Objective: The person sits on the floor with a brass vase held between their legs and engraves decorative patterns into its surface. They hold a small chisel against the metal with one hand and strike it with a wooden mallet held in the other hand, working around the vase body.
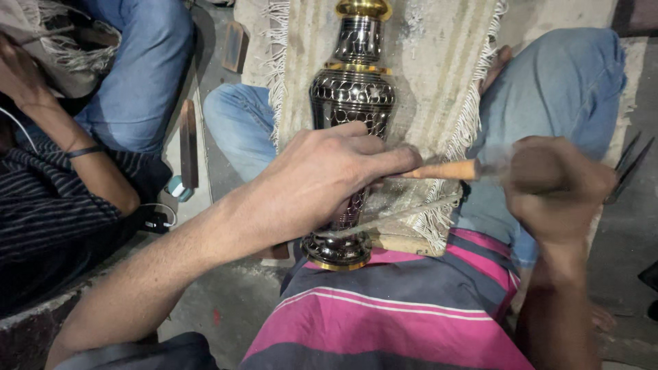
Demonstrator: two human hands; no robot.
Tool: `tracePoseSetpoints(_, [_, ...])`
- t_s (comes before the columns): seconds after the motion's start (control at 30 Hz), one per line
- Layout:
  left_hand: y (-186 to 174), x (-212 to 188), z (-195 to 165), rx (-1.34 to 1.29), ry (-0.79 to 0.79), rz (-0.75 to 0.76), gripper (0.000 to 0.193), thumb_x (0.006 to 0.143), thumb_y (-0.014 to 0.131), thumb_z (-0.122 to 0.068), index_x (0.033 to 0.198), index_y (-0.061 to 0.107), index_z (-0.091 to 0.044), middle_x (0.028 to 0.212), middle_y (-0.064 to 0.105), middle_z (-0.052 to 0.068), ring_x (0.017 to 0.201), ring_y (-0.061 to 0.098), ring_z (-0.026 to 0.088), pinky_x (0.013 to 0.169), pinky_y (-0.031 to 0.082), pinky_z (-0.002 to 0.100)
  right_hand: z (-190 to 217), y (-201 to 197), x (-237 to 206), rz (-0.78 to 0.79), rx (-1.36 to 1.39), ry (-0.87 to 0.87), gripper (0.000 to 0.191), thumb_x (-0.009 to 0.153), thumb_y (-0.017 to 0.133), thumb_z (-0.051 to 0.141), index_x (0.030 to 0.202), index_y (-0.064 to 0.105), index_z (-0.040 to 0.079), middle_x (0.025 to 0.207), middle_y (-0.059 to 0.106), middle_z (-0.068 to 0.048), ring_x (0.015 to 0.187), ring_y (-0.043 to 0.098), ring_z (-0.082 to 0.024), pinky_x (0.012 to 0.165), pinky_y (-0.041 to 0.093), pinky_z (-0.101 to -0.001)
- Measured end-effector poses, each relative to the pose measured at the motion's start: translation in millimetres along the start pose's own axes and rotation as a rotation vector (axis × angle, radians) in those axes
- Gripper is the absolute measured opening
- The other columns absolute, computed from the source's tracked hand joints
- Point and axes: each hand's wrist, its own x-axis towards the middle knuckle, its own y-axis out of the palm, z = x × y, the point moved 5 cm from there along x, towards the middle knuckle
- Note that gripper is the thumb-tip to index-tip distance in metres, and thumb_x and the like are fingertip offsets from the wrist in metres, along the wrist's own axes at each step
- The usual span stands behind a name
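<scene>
Your left hand presses the engraved brass vase onto the fringed mat across your lap, grip pinching a wooden-handled tool — your blurred right hand is fisted around its end. Another person's arm sits close left.

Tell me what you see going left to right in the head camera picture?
Another person's striped sleeve → wooden strip on the floor → left hand on the engraved metal vase → wooden tool handle → right hand.
</scene>
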Motion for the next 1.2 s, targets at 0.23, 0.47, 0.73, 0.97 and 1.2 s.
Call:
tracePoseSetpoints(0.23, [1, -4, 2, -0.012, -0.005, -0.027, 0.06, 0.074, 0.069, -0.002, 0.132, 0.061, -0.01, 0.098, 0.07, 0.006, 0.095, 0.063, 0.032, 0.071, 0.052, 0.045, -13, -9, 1, 0.009, 0.026, 0.007, 0.028, 0.09, 0.092, 0.004, 0.099, 0.066, 0.0, 0.096, 0.068, -0.005, 0.087, 0.065, -0.01, 0.081, 0.054, -0.0248])
tracePoseSetpoints(0.47, [9, -14, 4, -0.041, -0.051, -0.111, 0.049, 0.081, 0.062, 0.008, 0.127, 0.062, -0.009, 0.105, 0.07, 0.006, 0.093, 0.064, 0.028, 0.078, 0.053, 0.042, 55, 1, 39, 0.138, -0.068, 0.004, 0.025, 0.087, 0.084, -0.008, 0.102, 0.064, -0.001, 0.09, 0.068, -0.007, 0.078, 0.063, -0.014, 0.072, 0.05, -0.026])
tracePoseSetpoints(0.73, [19, -37, -3, -0.073, -0.175, -0.472, 0.035, 0.092, 0.068, 0.003, 0.127, 0.062, -0.002, 0.11, 0.07, 0.012, 0.096, 0.065, 0.032, 0.084, 0.053, 0.042, 187, 33, 93, 0.309, -0.194, -0.009, 0.03, 0.083, 0.084, 0.002, 0.106, 0.065, -0.001, 0.093, 0.066, -0.006, 0.088, 0.068, -0.015, 0.079, 0.054, -0.0312])
tracePoseSetpoints(0.97, [53, -58, -12, -0.045, -0.441, -0.824, 0.031, 0.095, 0.072, 0.003, 0.123, 0.06, -0.002, 0.107, 0.069, 0.014, 0.093, 0.07, 0.032, 0.086, 0.055, 0.041, 200, 41, 107, 0.57, -0.893, -0.652, 0.054, 0.052, 0.087, 0.016, 0.1, 0.069, 0.001, 0.076, 0.064, -0.013, 0.069, 0.067, -0.03, 0.061, 0.05, -0.0416])
tracePoseSetpoints(1.2, [75, -70, -12, 0.008, -0.538, -0.976, 0.025, 0.094, 0.073, 0.0, 0.115, 0.059, 0.001, 0.097, 0.07, 0.017, 0.084, 0.073, 0.034, 0.076, 0.057, 0.041, 230, 66, 98, 0.53, -0.926, -0.915, 0.058, 0.059, 0.083, 0.027, 0.113, 0.068, 0.012, 0.09, 0.071, -0.011, 0.072, 0.07, -0.028, 0.06, 0.051, -0.0433])
